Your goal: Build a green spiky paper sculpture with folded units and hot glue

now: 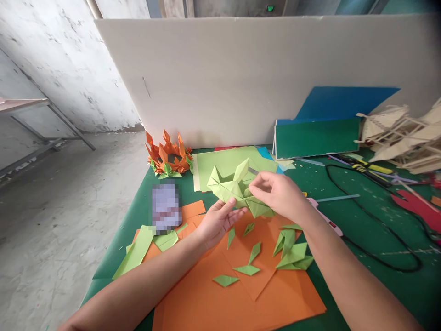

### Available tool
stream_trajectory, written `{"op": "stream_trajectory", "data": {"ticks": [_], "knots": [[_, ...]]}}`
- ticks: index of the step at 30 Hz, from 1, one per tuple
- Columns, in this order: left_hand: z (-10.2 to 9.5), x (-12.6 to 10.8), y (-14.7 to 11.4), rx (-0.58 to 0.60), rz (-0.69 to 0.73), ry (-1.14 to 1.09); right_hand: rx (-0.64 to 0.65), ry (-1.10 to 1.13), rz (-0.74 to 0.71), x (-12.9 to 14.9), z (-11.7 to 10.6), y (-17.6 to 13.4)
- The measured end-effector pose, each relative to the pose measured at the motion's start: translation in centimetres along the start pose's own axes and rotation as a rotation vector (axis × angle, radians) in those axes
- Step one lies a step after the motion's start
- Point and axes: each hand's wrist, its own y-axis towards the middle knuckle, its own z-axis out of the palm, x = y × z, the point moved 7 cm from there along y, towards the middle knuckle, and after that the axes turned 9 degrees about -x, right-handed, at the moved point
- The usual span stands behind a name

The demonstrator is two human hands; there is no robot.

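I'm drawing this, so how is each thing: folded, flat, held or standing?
Green paper model: folded, held up
Left hand: gripping the model
Right hand: fingers bent at the model, grip unclear
Orange crown: standing, pointed pieces up
Green diamonds: lying loose
Orange sheets: flat, overlapping
Pink glue gun: lying down, partly hidden
Green board: standing
Blue sheet: propped up

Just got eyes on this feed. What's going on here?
A person is handling a folded light-green paper piece. The left hand holds it from below, while the right hand has its fingertips together at the right side; what they grip is hard to tell. Small green paper diamonds lie nearer the person on orange sheets. A spiky orange paper ring stands at the table's far left.
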Motion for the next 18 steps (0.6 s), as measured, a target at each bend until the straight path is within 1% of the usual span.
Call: {"op": "stream_trajectory", "data": {"ticks": [8,18], "knots": [[0.3,0.0,-0.1,0.000,-0.001,-0.005,0.014,-0.004,0.003,0.8,0.1,-0.4],[0.2,-0.2,-0.1,-0.003,0.005,-0.004,0.045,0.010,-0.048,1.3,0.2,-0.5]]}}
